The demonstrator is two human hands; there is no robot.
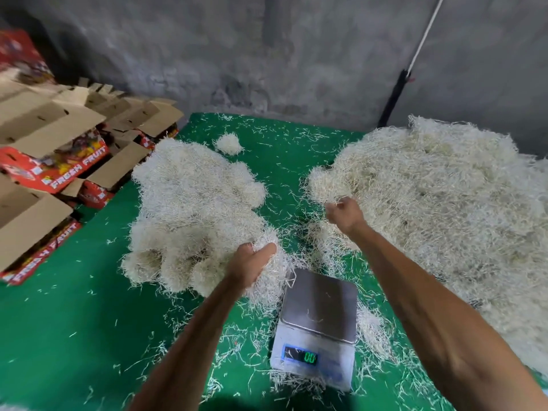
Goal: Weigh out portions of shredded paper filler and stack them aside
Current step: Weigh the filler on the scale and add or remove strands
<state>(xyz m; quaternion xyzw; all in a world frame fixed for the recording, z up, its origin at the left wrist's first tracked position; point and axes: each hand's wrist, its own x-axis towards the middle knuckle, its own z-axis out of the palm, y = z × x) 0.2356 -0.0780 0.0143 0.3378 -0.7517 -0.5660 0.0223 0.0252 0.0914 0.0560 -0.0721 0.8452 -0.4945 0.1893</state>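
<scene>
A person's two bare arms reach forward over a green surface [74,336] scattered with loose paper strands. The left hand [250,266] grips a clump of shredded paper filler [267,280], fingers and thumb curled round it, just beyond the far left corner of a digital scale [315,327]. The clump touches the near edge of a heap of weighed portions [192,209] — rounded pale bundles lying together to the left of the scale. One small separate bundle [229,143] lies farther back on the green cover.

The right hand [344,213] is closed at the near edge of a large pile of shredded paper [439,203] that fills the right side, pinching a few strands from it. The scale's steel platform carries only a few stray strands, and its green display [310,358] shows zeros.

To the far left, flattened and open cardboard fruit boxes [53,161] printed "FRESH FRUIT" in red are stacked beside the surface. A grey concrete wall [267,54] stands behind — a white cord [427,34] runs down it at the upper right
</scene>
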